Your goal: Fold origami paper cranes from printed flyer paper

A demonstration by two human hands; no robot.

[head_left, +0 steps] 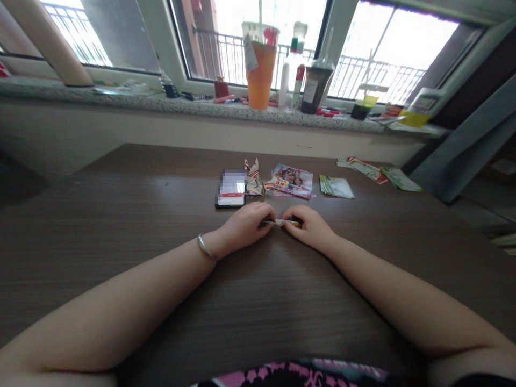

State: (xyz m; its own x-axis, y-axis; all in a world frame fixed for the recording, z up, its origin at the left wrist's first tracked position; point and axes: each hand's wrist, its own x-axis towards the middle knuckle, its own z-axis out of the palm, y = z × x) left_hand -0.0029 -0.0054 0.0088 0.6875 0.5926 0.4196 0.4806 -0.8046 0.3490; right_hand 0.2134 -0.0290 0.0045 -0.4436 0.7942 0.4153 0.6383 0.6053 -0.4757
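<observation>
Between my two hands is a small, flat piece of folded paper (278,222), mostly covered by the fingers. My left hand (256,220), with a silver bangle on its wrist, pinches the paper's left end. On the opposite end my right hand (308,226) has its fingers and thumb closed. Just beyond the left hand lies a phone (231,198) with a lit screen. Folded paper shapes (255,180) stand beside the phone. Colourful printed leaflets (293,181) lie past the right hand, with a smaller green and white paper stack (336,186) to their right.
More paper strips (368,171) lie at the table's (161,236) far right corner. On the windowsill (193,107) behind stand a tall cup of orange drink (260,72), a dark drink cup (316,88), bottles and small clutter.
</observation>
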